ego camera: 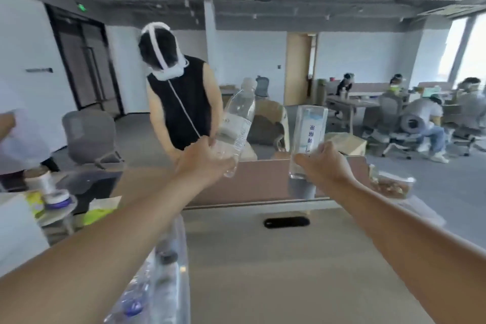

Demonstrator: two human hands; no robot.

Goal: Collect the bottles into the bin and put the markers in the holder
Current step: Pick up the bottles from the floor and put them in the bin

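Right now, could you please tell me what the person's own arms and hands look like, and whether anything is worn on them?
Both arms are bare along all that shows: no sleeves, gloves, watch, bracelets or rings visible. The left hand and right hand are uncovered, with no cables or markings on either forearm. The picture is slightly blurred, so fine detail is unclear.

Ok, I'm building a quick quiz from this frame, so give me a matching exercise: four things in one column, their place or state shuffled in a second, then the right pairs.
Things:
1. Clear round plastic bottle with white label
2. Clear square-sided bottle with blue lettering
3. Black oval slot
4. Clear plastic bin

Place or state:
A. In the beige desk's top
B. Held up by the right hand
C. Bottom left, bottles inside
D. Held tilted by the left hand

Pairs: 1-D, 2-B, 3-A, 4-C
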